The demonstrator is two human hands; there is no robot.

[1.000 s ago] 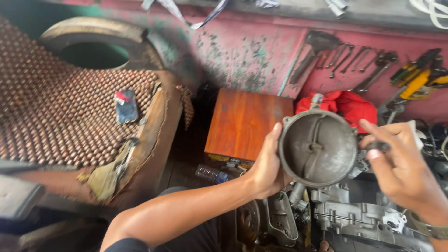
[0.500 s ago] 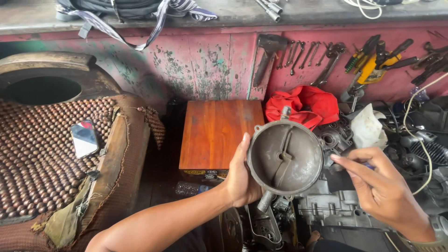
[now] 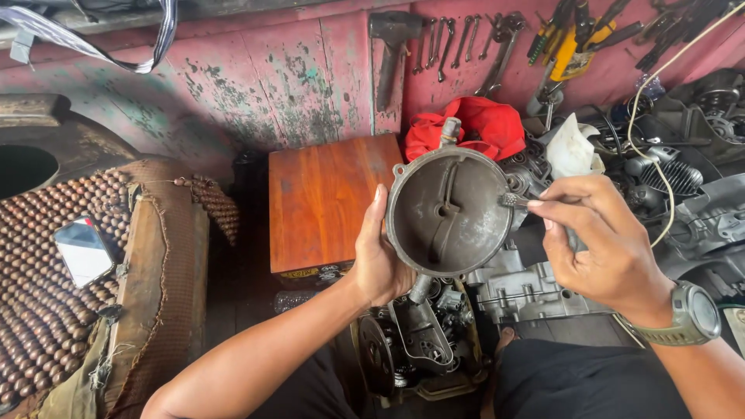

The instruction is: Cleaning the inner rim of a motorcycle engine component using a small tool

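My left hand [image 3: 380,260] grips the left rim of a round, dirty grey metal engine cover [image 3: 448,211], held upright with its hollow inside facing me. My right hand [image 3: 601,240], with a grey wristwatch [image 3: 693,314], pinches a small metal bolt [image 3: 514,200] at the cover's right rim. Below the cover lies a grey engine block [image 3: 512,291] with greasy parts in front of it.
A brown wooden box [image 3: 326,198] stands behind the cover, a red cloth [image 3: 481,124] beside it. Wrenches, a hammer [image 3: 390,46] and pliers hang on the pink wall. A phone [image 3: 81,250] lies on a beaded seat at left. More engine parts sit at right.
The view has tilted down and steadied. My right hand closed from spread fingers into a pinch on the bolt and came to the cover's right rim. My left hand kept its hold.
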